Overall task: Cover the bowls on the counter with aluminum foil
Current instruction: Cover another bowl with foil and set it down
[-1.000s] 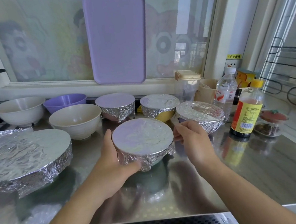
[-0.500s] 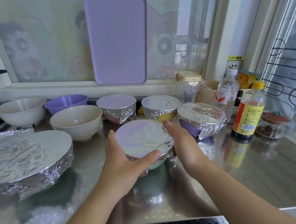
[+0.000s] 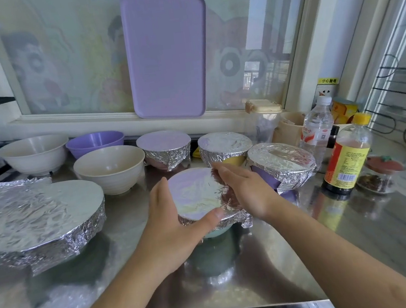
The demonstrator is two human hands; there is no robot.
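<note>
From the head view, both hands cup the small pale-green bowl under a sheet of crinkled aluminium foil (image 3: 197, 198), which stands on the steel counter (image 3: 338, 252) near its front edge, in the middle. The left hand (image 3: 172, 225) wraps the bowl's left and near side, thumb lying along the front rim, fingers curled against the foil skirt; this looks meant to steady the bowl and crimp the foil under the rim. The right hand (image 3: 245, 192) lies against the right side, fingers nearly straight and pressing the foil down at the far right rim, probably smoothing the last loose edge. The bowl thus sits between the palms, touching both. Behind it, three foil-covered bowls stand finished, while the two white bowls (image 3: 109, 168) and the purple plastic bowl (image 3: 95, 144) remain uncovered.
</note>
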